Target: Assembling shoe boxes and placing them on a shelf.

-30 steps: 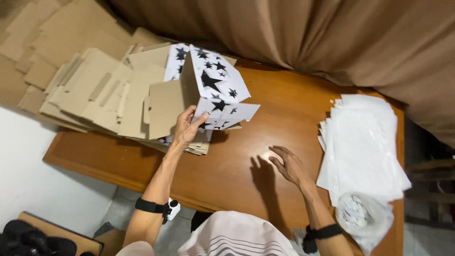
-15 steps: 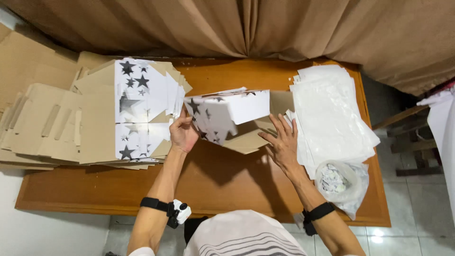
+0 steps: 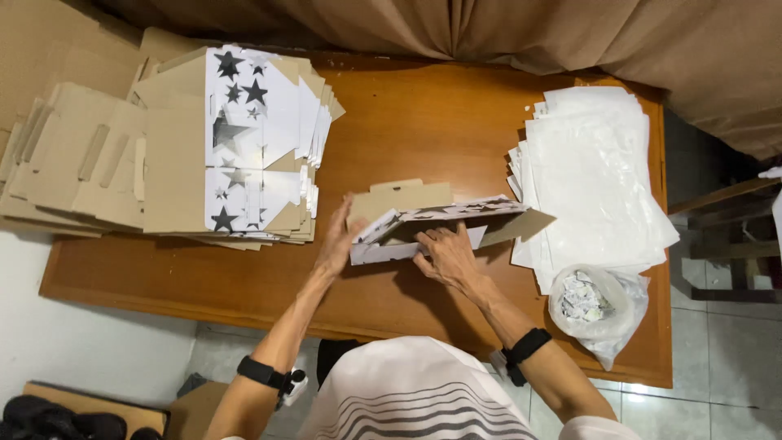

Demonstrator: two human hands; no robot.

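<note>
Now my left hand (image 3: pixel 338 240) lies spread against the star-printed cardboard box (image 3: pixel 432 224) mid-bench (image 3: pixel 423 122), and my right hand (image 3: pixel 446 254) presses flat; I should crease each fold squarely before raising flaps.

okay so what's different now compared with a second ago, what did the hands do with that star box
The star box blank came off the stack to the middle of the table. The left hand, which gripped it on the stack, now presses its left end; the right hand, earlier resting on bare wood, now lies on its front flap, folding it. The stack, white sheets and plastic bag stayed put.
</note>
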